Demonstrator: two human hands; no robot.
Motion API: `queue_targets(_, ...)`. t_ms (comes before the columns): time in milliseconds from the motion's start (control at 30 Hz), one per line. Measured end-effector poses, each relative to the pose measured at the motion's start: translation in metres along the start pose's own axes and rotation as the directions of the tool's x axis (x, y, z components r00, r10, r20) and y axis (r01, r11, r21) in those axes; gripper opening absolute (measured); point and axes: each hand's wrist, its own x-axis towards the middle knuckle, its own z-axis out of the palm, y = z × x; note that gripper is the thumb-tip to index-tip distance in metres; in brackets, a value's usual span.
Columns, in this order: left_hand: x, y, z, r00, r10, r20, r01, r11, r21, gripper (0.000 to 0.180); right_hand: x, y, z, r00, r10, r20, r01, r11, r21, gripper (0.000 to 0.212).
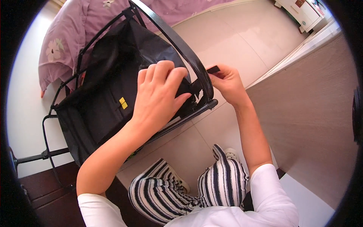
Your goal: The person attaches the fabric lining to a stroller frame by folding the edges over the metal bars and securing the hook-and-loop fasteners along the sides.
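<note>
Blk fabric bag (104, 75) bears yellow rect. tag (123, 103). L hand (155, 89) half-curls over bag, grip unclear; R hand (230, 84) pinches flat blk strip (213, 69).

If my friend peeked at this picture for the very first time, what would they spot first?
Probably the big black cloth in its dark frame, left of the middle, with a small bright yellow patch standing out on it. Next might come the stripy dark-and-white trousers at the bottom middle, then the purple flowered fabric at the top left.
</note>
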Motion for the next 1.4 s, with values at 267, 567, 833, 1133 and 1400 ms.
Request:
queue_targets(267,0.0,-0.015,0.019,0.995,-0.054,-0.081,0.042,0.988,-0.148,0.023,0.0,-0.005,0.003,0.994,0.035,0.105,-0.04,0.998,0.047,0.022)
queue_targets(567,-0.003,-0.045,0.023,0.921,-0.379,0.096,0.38,0.814,-0.438,0.021,0.007,0.024,0.013,0.961,-0.214,0.173,0.274,0.808,-0.522,0.025)
queue_targets(833,-0.001,-0.051,0.024,0.884,-0.418,0.211,0.464,0.725,-0.508,0.019,0.014,0.017,0.009,0.978,-0.187,0.095,0.21,0.867,-0.453,0.013)
queue_targets(1133,0.0,-0.055,0.021,0.977,-0.166,0.133,0.21,0.846,-0.49,0.016,0.019,0.021,-0.005,0.958,0.271,-0.091,-0.145,0.735,0.662,0.016)
queue_targets(1400,-0.004,-0.049,0.016,0.956,-0.169,0.242,0.268,0.839,-0.474,0.023,0.013,0.005,-0.006,0.941,0.216,-0.259,-0.086,0.896,0.436,0.019)
